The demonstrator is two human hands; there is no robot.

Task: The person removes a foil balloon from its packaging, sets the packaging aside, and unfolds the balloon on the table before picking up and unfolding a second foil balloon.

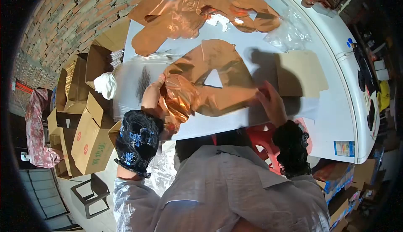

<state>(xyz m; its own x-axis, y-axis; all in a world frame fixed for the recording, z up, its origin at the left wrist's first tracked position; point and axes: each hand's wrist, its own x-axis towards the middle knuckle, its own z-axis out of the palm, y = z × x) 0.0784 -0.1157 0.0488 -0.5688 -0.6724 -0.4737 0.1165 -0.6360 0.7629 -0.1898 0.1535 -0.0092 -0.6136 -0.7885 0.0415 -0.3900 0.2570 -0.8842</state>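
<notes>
Grey shirt (235,181) nearest the lens. Beyond it, the copper foil balloon (218,79) lies on the white table (327,118). Handling it well likely calls for an even, gentle pull that avoids new creases. The left hand (152,95), wrist bent, is clenched on the balloon's crumpled end. The right hand (272,104) rests flat, fingers spread, on the far edge.

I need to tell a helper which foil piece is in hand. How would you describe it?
On the white table, nearer than the foil pile, lies a copper foil piece between the left hand and right hand. Unlike the others, it has a triangular hole.
</notes>
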